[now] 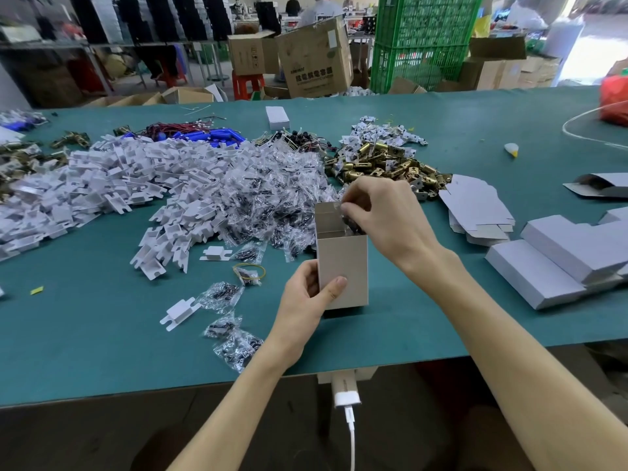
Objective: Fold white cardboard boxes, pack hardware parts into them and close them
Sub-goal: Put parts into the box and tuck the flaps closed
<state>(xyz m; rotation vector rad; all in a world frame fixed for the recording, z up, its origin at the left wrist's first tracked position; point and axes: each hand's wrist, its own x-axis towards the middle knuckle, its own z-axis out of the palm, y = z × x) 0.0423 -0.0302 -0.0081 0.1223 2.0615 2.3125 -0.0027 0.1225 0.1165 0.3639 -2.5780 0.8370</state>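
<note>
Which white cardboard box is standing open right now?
The upright white cardboard box gripped by the left hand; the closed white boxes at right lie flat.

Upright box (pixel 343 266) on table (pixel 102 334), parts piles (pixel 238 185) behind, stacked boxes (pixel 557 260) right.

White box (pixel 343 270) on a teal table (pixel 102 334); brass-gold parts (pixel 384 164) and green lattice crate (pixel 421 39) at one o'clock, red bag (pixel 613 103) at two.
</note>
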